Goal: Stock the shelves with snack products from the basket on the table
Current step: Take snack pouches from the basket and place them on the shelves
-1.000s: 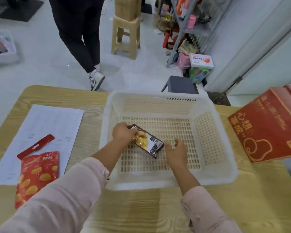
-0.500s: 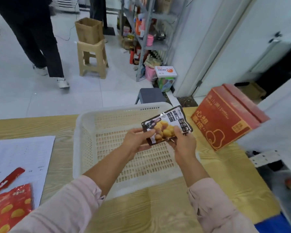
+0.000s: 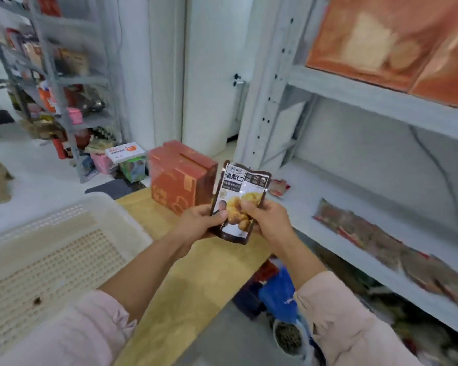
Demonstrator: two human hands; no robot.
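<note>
The left hand [image 3: 196, 223] and right hand [image 3: 269, 220] both pinch the snack pouch [image 3: 241, 190] by its lower half, long axis upright, above the table [image 3: 196, 276] edge. The white shelf [image 3: 317, 204] lies to its right, nearer the right hand.

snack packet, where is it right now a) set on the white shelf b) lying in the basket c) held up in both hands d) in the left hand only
C: the left hand and the right hand each grip the lower part of the snack packet, which stands upright between them.
</note>
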